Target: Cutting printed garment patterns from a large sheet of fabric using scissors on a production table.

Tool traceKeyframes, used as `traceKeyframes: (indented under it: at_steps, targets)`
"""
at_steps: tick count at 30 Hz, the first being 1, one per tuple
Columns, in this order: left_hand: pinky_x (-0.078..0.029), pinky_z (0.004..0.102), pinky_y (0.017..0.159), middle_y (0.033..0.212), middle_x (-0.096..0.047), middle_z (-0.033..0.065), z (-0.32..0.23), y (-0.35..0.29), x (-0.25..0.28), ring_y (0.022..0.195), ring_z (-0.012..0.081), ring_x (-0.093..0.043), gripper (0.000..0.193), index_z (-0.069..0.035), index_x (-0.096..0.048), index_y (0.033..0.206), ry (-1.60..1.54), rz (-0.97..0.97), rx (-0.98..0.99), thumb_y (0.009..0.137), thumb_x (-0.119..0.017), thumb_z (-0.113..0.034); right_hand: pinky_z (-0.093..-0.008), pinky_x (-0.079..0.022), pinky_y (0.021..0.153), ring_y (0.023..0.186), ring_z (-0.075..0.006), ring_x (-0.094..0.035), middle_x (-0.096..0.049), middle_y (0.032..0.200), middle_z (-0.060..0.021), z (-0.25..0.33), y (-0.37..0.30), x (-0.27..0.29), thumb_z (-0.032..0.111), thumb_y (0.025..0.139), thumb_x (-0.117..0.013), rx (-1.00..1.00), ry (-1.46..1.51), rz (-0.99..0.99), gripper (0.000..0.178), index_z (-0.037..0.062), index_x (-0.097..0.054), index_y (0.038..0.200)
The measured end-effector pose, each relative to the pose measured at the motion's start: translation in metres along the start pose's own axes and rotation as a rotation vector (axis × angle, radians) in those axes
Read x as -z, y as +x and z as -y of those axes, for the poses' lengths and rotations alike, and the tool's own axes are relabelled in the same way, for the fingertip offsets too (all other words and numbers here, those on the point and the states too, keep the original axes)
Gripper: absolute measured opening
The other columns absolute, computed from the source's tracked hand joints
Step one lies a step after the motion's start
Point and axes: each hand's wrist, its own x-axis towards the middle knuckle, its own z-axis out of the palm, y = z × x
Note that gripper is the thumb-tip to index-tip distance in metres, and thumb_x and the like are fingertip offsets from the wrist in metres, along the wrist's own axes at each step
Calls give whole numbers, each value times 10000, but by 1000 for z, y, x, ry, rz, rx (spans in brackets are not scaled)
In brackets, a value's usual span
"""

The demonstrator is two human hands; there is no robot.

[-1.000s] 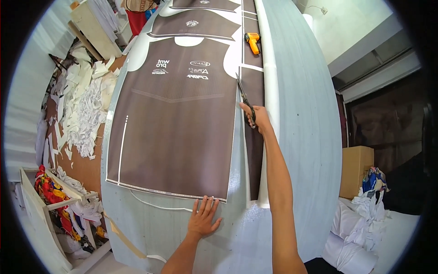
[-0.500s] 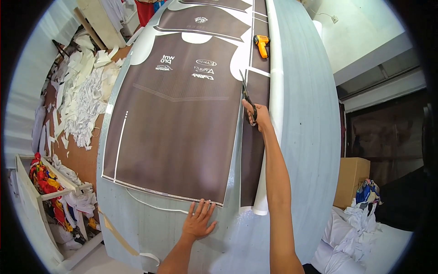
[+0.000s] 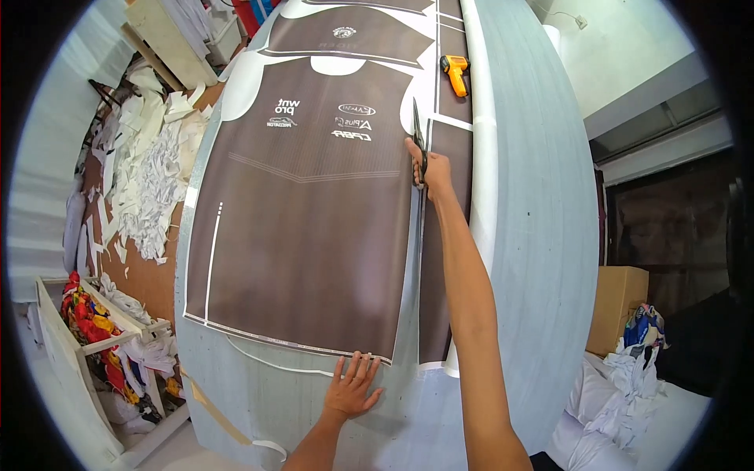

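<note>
My right hand (image 3: 432, 169) grips black-handled scissors (image 3: 418, 129), their blades pointing away from me at the right edge of a large brown printed panel (image 3: 306, 228). White logos and pale lines mark this panel, and a slit runs from the scissors toward me along its right side. Beyond the slit lies a narrow brown strip (image 3: 441, 267). My left hand (image 3: 353, 388) rests flat with fingers apart on the panel's near edge, by the right corner. Whether the sheet is paper or cloth I cannot tell.
A yellow-and-black gun-shaped thermometer (image 3: 454, 76) lies on the strip, beside a long white rolled edge (image 3: 485, 157). All this is on a pale blue-grey table (image 3: 542, 259). White scraps (image 3: 149, 173) cover the floor at left, near a wooden frame bin (image 3: 102, 345) of coloured cloth. A cardboard box (image 3: 618, 308) stands right.
The scissors have advanced slightly away from me along the panel's right edge, their blades swinging more upright. My left hand stays flat at the near edge. The whole view has shifted a little.
</note>
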Motion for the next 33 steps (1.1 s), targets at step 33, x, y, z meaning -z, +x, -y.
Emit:
traceKeyframes:
  at_steps: [33]
  targets:
    - [-112,544,1161,1502,-293,143,3,-2,3,1432,310,-199,679,-140,-353,1461,-130,-194,-82,883,-529,-451,-277,-357,440,488,-147,-494,-517,593,-19,-99,-309,56,315,939,-485,-15,214,-147,325,100,-567,709]
